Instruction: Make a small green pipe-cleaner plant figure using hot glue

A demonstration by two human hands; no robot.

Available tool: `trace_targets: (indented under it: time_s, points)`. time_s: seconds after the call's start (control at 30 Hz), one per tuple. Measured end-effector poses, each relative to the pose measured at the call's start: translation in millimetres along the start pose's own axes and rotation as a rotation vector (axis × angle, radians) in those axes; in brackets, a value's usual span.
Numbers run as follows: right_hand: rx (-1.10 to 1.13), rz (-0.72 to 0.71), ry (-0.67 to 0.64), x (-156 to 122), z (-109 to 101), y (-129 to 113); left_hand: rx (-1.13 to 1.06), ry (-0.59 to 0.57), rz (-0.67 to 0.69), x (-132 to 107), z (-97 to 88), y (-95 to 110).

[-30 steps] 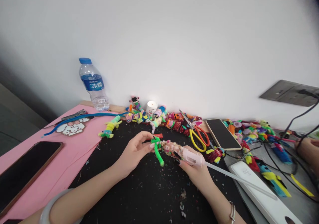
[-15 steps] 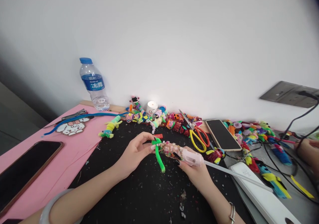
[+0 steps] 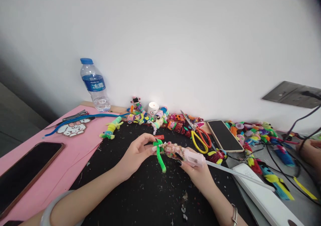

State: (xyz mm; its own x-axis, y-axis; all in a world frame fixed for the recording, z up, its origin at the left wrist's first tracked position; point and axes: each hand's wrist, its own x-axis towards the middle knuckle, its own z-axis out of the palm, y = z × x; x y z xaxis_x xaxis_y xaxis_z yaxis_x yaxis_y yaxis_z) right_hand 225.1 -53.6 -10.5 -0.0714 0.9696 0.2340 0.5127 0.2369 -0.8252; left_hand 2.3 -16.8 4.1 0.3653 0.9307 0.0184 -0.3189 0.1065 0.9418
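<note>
Between its thumb and fingers my left hand (image 3: pixel 140 149) pinches a bright green pipe cleaner (image 3: pixel 161 159), bent at the top with one end hanging down. My right hand (image 3: pixel 198 175) is wrapped around a pale pink hot glue gun (image 3: pixel 195 157), its front crusted with fuzzy multicoloured bits. A long translucent glue stick (image 3: pixel 233 170) sticks out of its back to the right. The gun's tip is at the bent green part, close to my left fingertips; whether they touch I cannot tell. Just behind lies a small red item (image 3: pixel 158 137).
Yellow-and-red scissors (image 3: pixel 200 142), a phone (image 3: pixel 224 135) and several fuzzy pipe-cleaner figures (image 3: pixel 179 127) line the wall side. A bottle (image 3: pixel 94 85) stands back left; blue pipe cleaners (image 3: pixel 85 118) lie on pink sheets (image 3: pixel 75 155). Right are a white power bank (image 3: pixel 265 196), cables and another person's hand (image 3: pixel 311 154).
Almost nothing differs. Both hands keep their hold, and the glue gun and green pipe cleaner stay practically in place.
</note>
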Motion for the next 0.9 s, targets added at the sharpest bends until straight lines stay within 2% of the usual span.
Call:
trace_targets:
  time_s: [0.27, 0.57, 0.9]
  points:
    - [-0.007, 0.001, 0.042, -0.4, 0.3, 4.6, -0.004, -0.017, -0.011, 0.2, -0.9, -1.2]
    - [-0.037, -0.033, 0.0, 4.1, -2.3, -4.2, -0.032, -0.01, -0.016, -0.2, 0.0, -0.4]
    - [-0.018, -0.02, 0.005, 4.0, -1.1, -0.5, -0.011, -0.028, -0.009, 0.0, -1.5, -2.1]
